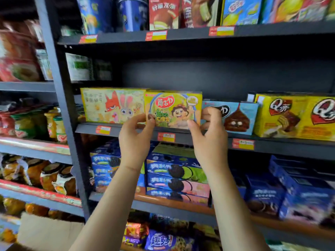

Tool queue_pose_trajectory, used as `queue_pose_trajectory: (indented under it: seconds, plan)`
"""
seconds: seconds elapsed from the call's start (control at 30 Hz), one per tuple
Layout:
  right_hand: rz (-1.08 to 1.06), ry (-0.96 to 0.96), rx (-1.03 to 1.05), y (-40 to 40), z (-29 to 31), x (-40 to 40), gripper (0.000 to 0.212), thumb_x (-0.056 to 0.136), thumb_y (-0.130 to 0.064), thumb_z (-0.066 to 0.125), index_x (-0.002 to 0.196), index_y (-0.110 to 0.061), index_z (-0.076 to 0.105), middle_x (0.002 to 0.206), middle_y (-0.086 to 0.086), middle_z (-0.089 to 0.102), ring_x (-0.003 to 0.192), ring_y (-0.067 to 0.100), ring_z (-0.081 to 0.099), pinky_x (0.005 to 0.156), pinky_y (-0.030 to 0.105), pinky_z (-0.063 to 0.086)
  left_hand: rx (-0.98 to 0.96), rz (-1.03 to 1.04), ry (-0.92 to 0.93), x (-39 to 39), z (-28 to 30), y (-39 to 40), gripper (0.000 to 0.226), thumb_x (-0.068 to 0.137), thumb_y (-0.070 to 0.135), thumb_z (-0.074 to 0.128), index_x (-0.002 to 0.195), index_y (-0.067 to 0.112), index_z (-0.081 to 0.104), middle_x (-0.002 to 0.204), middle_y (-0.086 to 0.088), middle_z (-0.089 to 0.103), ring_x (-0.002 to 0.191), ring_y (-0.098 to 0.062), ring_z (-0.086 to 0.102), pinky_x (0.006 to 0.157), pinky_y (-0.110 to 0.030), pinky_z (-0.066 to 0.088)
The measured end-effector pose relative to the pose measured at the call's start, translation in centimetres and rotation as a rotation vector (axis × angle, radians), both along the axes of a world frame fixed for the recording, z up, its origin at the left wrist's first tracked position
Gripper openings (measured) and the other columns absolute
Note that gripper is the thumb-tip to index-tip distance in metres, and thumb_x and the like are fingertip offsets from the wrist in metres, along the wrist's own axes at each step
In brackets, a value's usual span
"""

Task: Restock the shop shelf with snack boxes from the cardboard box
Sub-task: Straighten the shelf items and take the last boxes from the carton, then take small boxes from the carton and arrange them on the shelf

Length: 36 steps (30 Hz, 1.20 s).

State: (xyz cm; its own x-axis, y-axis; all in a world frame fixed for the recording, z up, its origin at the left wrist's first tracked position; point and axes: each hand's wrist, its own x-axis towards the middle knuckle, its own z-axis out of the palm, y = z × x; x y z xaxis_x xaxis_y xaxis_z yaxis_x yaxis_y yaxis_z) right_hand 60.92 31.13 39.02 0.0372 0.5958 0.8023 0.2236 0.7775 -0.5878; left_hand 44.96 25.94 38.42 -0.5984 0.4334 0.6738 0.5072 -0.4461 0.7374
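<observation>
Nearest, at the lower left, an open cardboard box (49,232) sits below the arms; only its flap and outer wall show, so what remains inside cannot be told.

Further up, both hands hold one yellow-green snack box (173,109) by its lower corners. The left hand (135,140) pinches the bottom-left corner between thumb and fingers; the right hand (208,136) grips the bottom-right corner, its fingers wrapping round the side. The snack box stands upright at the front lip of the middle shelf (183,136), seemingly just being seated, touching the pale cartoon-animal box (113,105) on its left and overlapping the front of the blue chocolate box (233,117) on its right.

The likely trouble is the tight slot: pushed in crooked, the snack box could jam against the blue chocolate box or shove it backwards. Let go too soon, it could tip forward off the lip, since its base looks barely on the ledge.

Beyond it, the shelf runs deep and dark behind the front row, so there appears to be room. To the right stand yellow wafer boxes (297,118). Below, the next shelf carries stacked blue sandwich-cookie boxes (174,171); the top shelf holds more cartons, blurred.
</observation>
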Motion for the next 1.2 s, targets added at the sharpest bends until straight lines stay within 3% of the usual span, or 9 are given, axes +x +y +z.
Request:
queue_pose_trajectory:
  seconds: [0.07,0.13,0.2,0.37,0.77,0.87,0.97,1.07,1.2]
  plan:
    - [-0.221,-0.148,0.078,1.3,-0.2,-0.6,0.022,0.091,-0.026,0.068,0.105,-0.011,0.059,0.103,0.005,0.061,0.096,0.027,0.056,0.079,0.038,0.043,-0.121,0.048,0.081,-0.3,0.1,0.9,0.015,0.092,0.028,0.066,0.078,0.03,0.063,0.074,0.015,0.064,0.079,-0.014,0.06,0.072,-0.03,0.041]
    - [-0.361,-0.292,0.098,2.3,-0.7,-1.1,0.023,0.091,-0.024,0.066,0.108,-0.008,0.062,0.102,0.011,0.061,0.097,0.033,0.057,0.081,0.044,0.043,-0.237,0.109,0.121,-0.5,-0.1,1.3,0.01,0.092,0.028,0.066,0.099,0.026,0.06,0.08,0.015,0.06,0.086,-0.017,0.057,0.076,-0.03,0.039]
    - [-0.399,-0.352,0.083,2.6,-1.2,-1.5,0.025,0.092,-0.021,0.065,0.114,-0.011,0.061,0.101,0.008,0.064,0.098,0.032,0.058,0.083,0.044,0.04,-0.238,0.12,0.124,-0.6,-0.6,1.4,0.041,0.091,0.029,0.067,0.127,0.026,0.049,0.096,0.013,0.064,0.098,-0.02,0.061,0.087,-0.038,0.046]
    - [-0.449,-0.317,0.159,2.4,-1.7,-2.2,0.022,0.088,-0.011,0.068,0.106,-0.016,0.057,0.089,0.003,0.065,0.088,0.031,0.058,0.074,0.043,0.038,-0.206,0.144,0.236,-0.6,-1.4,1.3,0.027,0.088,0.021,0.064,0.111,0.032,0.057,0.097,0.014,0.062,0.102,-0.021,0.057,0.091,-0.05,0.046]
    - [-0.472,-0.324,0.14,2.5,-2.0,-2.7,0.02,0.09,-0.018,0.061,0.109,-0.014,0.067,0.093,0.004,0.064,0.096,0.03,0.055,0.078,0.04,0.034,-0.317,0.209,0.393,-1.9,-1.7,2.1,0.038,0.093,0.028,0.055,0.13,0.028,0.064,0.128,0.005,0.058,0.12,-0.022,0.046,0.092,-0.034,0.029]
    - [-0.316,-0.184,0.183,1.5,-2.1,-3.4,0.015,0.091,-0.022,0.058,0.101,-0.018,0.067,0.093,-0.001,0.062,0.093,0.024,0.057,0.08,0.037,0.033,-0.152,0.113,0.349,-2.6,-2.4,0.7,0.029,0.093,0.022,0.055,0.119,0.028,0.068,0.118,0.009,0.056,0.114,-0.015,0.051,0.093,-0.033,0.044]
    - [0.053,-0.033,0.205,-0.6,-3.2,-4.8,0.009,0.093,-0.019,0.06,0.092,-0.014,0.067,0.083,-0.003,0.064,0.075,0.015,0.06,0.072,0.029,0.045,-0.075,0.063,0.253,-3.7,-4.1,-1.8,0.02,0.094,0.016,0.056,0.102,0.023,0.072,0.095,0.009,0.064,0.09,-0.01,0.06,0.072,-0.025,0.049]
    - [0.366,-0.068,0.036,-2.2,-6.8,-9.1,0.006,0.093,-0.012,0.063,0.088,-0.014,0.067,0.075,-0.005,0.064,0.069,0.011,0.06,0.063,0.019,0.046,-0.174,0.04,0.051,-7.3,-8.3,-4.1,0.019,0.093,0.015,0.055,0.091,0.02,0.073,0.076,-0.004,0.069,0.07,-0.023,0.065,0.063,-0.032,0.053]
    - [0.567,-0.259,-0.278,-3.6,-14.6,-17.3,0.011,0.095,-0.017,0.062,0.085,-0.024,0.064,0.074,-0.007,0.065,0.073,0.009,0.062,0.066,0.022,0.048,-0.429,0.138,-0.115,-14.5,-17.3,-8.4,0.018,0.092,0.018,0.055,0.091,0.021,0.073,0.072,0.009,0.069,0.065,-0.012,0.064,0.066,-0.032,0.053]
